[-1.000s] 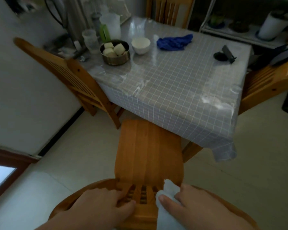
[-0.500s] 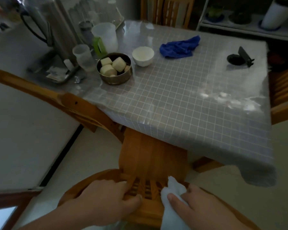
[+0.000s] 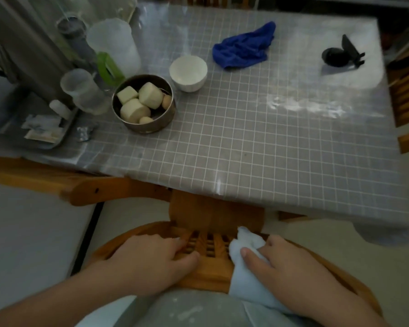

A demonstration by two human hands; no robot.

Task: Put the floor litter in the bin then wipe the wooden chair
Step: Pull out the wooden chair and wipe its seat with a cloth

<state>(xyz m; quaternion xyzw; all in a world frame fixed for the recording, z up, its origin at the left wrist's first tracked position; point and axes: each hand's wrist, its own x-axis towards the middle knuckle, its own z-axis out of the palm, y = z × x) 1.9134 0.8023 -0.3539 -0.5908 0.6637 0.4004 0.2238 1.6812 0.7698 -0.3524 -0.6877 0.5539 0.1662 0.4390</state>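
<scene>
Clearly the wooden chair (image 3: 213, 274), tucked against the worktop (image 3: 257, 142), wants firm strokes along its curved top rail, so the right hand (image 3: 291, 267), pinching the white cloth (image 3: 246, 274), should press and slide while the left hand (image 3: 149, 263), fingers curled over the rail, steadies it.

- left hand (image 3: 149, 263) at 6–7 o'clock, closed over the curved top rail of the wooden chair (image 3: 213, 265), thumb on the near face
- right hand (image 3: 291, 267) at 5 o'clock, pressing a white cloth (image 3: 246, 246) onto the rail, cloth draped over it
- chair seat tucked under the table (image 3: 269, 149), grey grid cover
- metal tin (image 3: 144, 103) of pale chunks at 10 o'clock, white bowl (image 3: 188, 73) just beside it
- blue rag (image 3: 244, 49) at 12–1 o'clock
- black stand (image 3: 342, 53) at 2 o'clock, well apart from the rag
</scene>
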